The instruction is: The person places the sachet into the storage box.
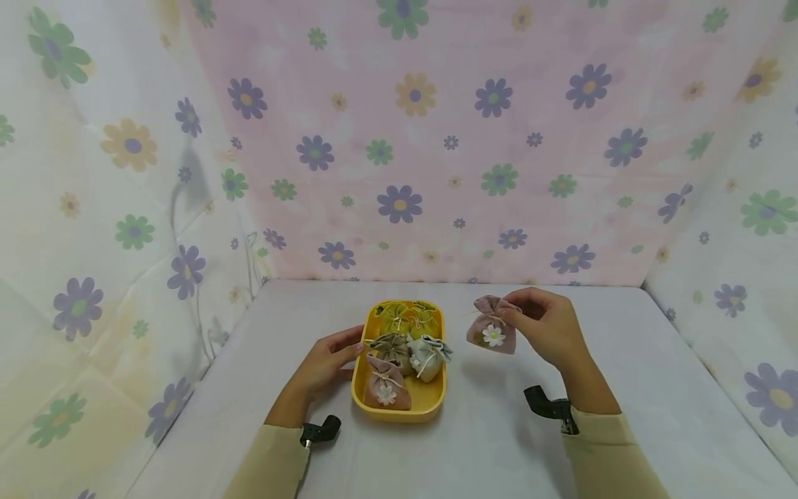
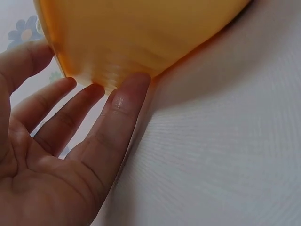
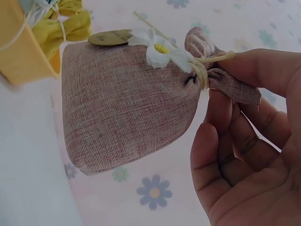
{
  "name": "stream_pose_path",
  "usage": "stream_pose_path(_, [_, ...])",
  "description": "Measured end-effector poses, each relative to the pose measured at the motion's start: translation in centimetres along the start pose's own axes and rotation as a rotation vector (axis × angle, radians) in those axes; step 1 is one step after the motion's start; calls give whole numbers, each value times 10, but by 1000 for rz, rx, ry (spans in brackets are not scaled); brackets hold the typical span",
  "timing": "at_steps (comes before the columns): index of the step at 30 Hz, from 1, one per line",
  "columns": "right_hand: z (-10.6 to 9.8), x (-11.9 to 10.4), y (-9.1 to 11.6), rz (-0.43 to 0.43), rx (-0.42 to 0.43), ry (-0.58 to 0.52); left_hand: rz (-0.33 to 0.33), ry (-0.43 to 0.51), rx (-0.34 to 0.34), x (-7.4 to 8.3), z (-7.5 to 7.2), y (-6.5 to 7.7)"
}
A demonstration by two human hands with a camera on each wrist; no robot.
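My right hand (image 1: 548,326) pinches the gathered neck of a dusty-pink drawstring pouch (image 1: 492,333) between thumb and fingers, holding it above the table right of the tray. A white fabric daisy (image 3: 162,49) and an oval tag (image 3: 109,37) hang at its tied cord. My left hand (image 1: 327,364) touches the left side of a yellow tray (image 1: 399,416), fingertips against its outer wall, fingers fairly straight. Inside the tray are two yellow-green pouches at the back, a brown pouch (image 1: 391,352) and a pale grey pouch (image 1: 429,357) mid-tray, and another pink pouch (image 1: 388,384) in front.
The tray stands on a white-covered table (image 1: 486,443). A flower-printed pink cloth (image 1: 436,159) forms the back wall, with pale flowered cloth on both sides. Black wrist-camera mounts (image 1: 548,405) stick out from both wrists by the beige sleeves.
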State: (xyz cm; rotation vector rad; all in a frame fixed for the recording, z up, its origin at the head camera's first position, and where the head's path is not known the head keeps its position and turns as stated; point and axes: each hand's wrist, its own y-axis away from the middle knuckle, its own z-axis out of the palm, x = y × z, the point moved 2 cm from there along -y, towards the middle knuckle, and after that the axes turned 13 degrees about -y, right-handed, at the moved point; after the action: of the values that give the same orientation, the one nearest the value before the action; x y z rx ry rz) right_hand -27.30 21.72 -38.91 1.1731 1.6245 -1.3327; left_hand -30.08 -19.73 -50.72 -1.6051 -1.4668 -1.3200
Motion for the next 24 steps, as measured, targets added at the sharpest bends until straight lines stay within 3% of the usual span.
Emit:
stream_pose_path(16, [27,-13,8,-9,-59,-64,0,35,-14,-3,-1,-1])
stream_pose_path(24, [41,-26,13,-61,-108,-63,-14,45,-6,-3,-1,0])
